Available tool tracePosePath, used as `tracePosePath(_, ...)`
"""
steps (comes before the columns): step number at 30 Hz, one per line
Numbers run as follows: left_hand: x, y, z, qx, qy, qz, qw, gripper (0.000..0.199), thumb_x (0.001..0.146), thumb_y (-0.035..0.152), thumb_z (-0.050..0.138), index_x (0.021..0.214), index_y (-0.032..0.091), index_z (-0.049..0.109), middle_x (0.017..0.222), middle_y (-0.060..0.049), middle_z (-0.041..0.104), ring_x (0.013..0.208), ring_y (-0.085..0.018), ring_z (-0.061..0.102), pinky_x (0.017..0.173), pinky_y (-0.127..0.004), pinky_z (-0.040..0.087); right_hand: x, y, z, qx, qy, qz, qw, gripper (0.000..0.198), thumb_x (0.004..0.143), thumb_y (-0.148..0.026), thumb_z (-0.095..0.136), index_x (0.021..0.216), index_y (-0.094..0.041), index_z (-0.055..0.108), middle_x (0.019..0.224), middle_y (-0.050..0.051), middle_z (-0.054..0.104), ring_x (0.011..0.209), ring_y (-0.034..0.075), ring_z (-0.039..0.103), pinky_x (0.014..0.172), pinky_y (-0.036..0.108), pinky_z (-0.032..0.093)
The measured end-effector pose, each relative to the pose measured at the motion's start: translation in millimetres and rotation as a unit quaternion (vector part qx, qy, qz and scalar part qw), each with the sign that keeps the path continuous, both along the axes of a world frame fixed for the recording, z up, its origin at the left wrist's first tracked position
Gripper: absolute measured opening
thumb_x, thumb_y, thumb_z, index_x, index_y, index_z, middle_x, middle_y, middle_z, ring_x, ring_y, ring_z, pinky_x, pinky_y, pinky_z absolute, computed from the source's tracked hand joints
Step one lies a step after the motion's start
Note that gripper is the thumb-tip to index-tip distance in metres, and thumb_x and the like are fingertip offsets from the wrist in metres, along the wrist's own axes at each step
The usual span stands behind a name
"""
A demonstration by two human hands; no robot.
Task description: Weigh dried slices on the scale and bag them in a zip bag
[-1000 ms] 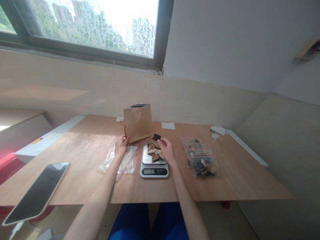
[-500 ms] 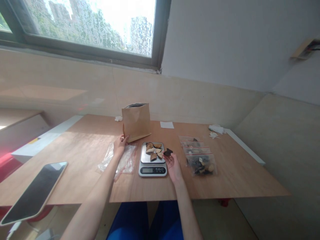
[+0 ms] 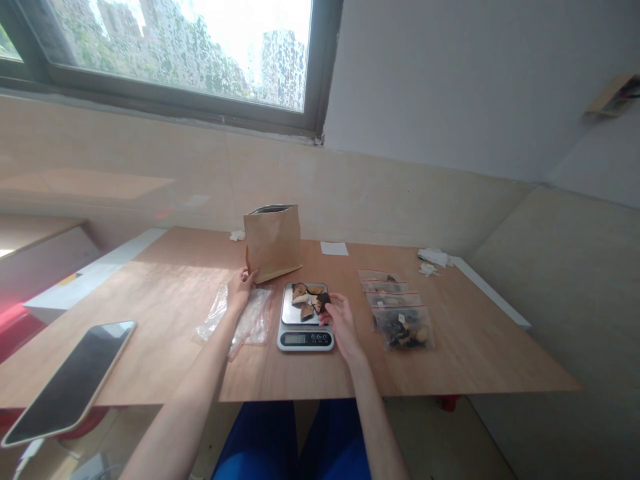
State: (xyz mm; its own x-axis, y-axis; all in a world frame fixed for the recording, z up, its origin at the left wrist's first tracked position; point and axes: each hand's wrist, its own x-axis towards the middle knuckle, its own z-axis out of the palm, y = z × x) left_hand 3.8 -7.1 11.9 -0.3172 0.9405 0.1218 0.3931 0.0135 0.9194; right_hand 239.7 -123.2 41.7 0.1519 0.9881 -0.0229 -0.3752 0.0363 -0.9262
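My left hand (image 3: 242,287) is closed on the lower left corner of an upright brown kraft paper bag (image 3: 273,243), whose top stands open. Right of it lies a digital kitchen scale (image 3: 305,341) with a lit display I cannot read. Several brown and cream dried pieces (image 3: 301,300) rest on its metal plate. At the plate's right side, my right hand (image 3: 343,323) has its fingertips on a dark, flat dried piece (image 3: 323,302), which overlaps the pale pieces. Whether the dark piece bears on them is unclear.
Clear plastic bags (image 3: 253,320) lie left of the scale. Zip bags (image 3: 404,328) with dark and tan contents overlap at the right. A phone (image 3: 70,380) juts over the front left edge. White paper (image 3: 334,249) and crumpled tissue (image 3: 434,258) lie at the back.
My right hand has moved left and slightly up, carrying the dark piece from the scale's right edge onto the pale pieces. My left hand and the paper bag have stayed put.
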Motion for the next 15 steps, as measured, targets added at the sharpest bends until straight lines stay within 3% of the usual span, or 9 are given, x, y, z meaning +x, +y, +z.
tracePosePath(6,0,1,-1.1,0.005,0.0,-0.002,1.0,0.048,0.07,0.056,0.05,0.097,0.017,0.06,0.049,0.002,0.054,0.059,-0.02,0.055,0.061,-0.029,0.038,-28,6,5,-0.011,-0.201,0.068,0.977,0.023,0.07,-0.026,0.053,0.091,-0.022,0.043,0.06,-0.007,0.055,0.045,0.01,0.05,0.041,0.02,0.037)
tracePosePath(11,0,0,-1.2,0.005,-0.002,-0.002,1.0,0.046,0.07,0.056,0.05,0.095,0.018,0.06,0.049,0.002,0.054,0.058,-0.019,0.054,0.059,-0.028,0.037,-44,6,12,0.03,-0.413,0.038,0.909,0.014,0.074,-0.019,0.05,0.088,-0.021,0.05,0.06,-0.005,0.049,0.058,0.014,0.053,0.057,0.026,0.042)
tracePosePath(15,-1,1,-1.8,0.001,-0.003,-0.002,1.0,0.045,0.07,0.056,0.05,0.094,0.019,0.06,0.051,0.002,0.055,0.059,-0.019,0.054,0.058,-0.027,0.036,-49,6,14,0.059,-0.492,0.025,0.868,0.012,0.076,-0.015,0.045,0.083,-0.021,0.053,0.073,0.001,0.058,0.071,0.017,0.057,0.068,0.03,0.043)
